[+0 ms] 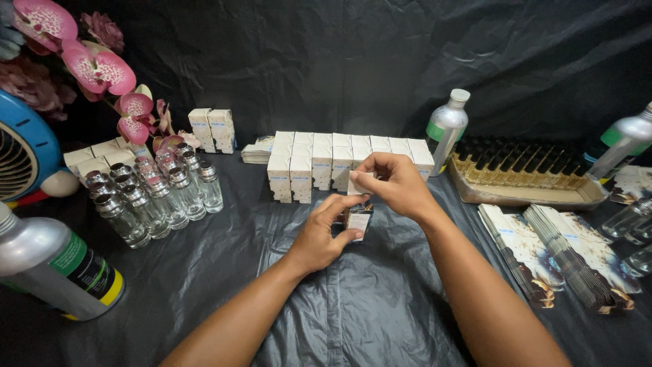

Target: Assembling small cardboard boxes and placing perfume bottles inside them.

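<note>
Boxing small bottles, mid-job. Left hand (319, 238) grasping a small carton (358, 219) low down, standing it on the black plastic sheet (353, 312) near the middle of the table. Right hand (397, 183) pinching the carton's white top flap (360, 182) between thumb and fingertips, flap up, not yet tucked. Cannot tell whether a bottle sits inside; carton body mostly hidden by the left fingers.

Done so far, judged from the layout: two rows of closed white boxes (339, 163) lined up just behind the hands toward the far edge, plus a pair of taller white boxes (212, 129) far left of centre and a few more boxes (102, 155) by the far left corner, beside the blue fan (24, 153) and pink artificial orchids (102, 71).

Left to do, likewise judged: cluster of clear glass spray bottles with silver caps (153, 194) standing unboxed at the left side; a few more clear bottles (631, 221) lying at the right edge; stacks of flat unfolded cartons (557, 255) fanned out at the right side, near the front; small stack of flat cartons (257, 151) just left of the box rows. Tray of dark-capped bottles (523, 173) at the far right, also unboxed.

Silver metal bottles with green labels: one lying at the front left corner (54, 268), one upright behind the box rows (445, 129), one tilted at the far right edge (621, 146).

Roughly midway; current carton open at the top.
</note>
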